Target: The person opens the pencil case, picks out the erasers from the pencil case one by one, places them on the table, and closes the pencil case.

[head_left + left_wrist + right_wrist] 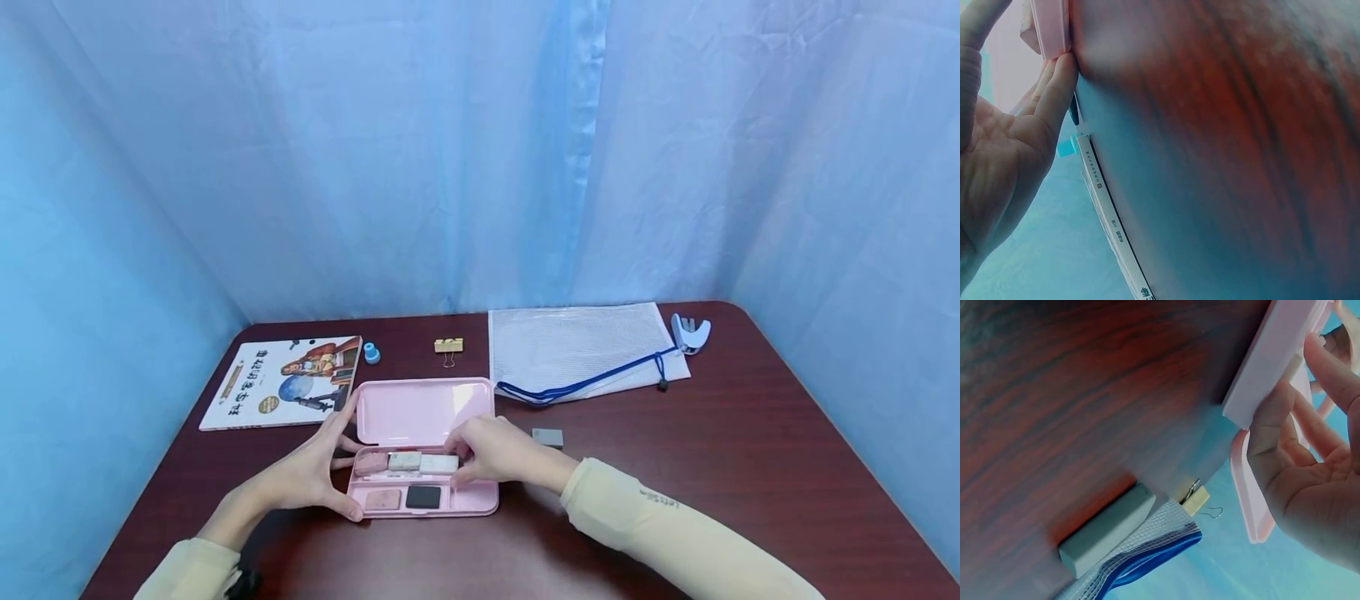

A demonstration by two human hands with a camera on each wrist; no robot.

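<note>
while the left hand [300, 479] braces the pink case [423, 450] with spread fingers, the right hand [491, 450] pinches a white eraser [438, 464]. i'd seat it flat, slowly.

I see two bare hands, the left hand [303, 479] and the right hand [491, 450], with no gloves, rings or watch visible. Each forearm is covered by a close-fitting, pale cream fabric sleeve [675, 533] ending at the wrist. The right sleeve carries small dark lettering near the cuff, too small for me to read. A dark strap-like item [243, 581] sits at the left sleeve [187, 571].
</note>
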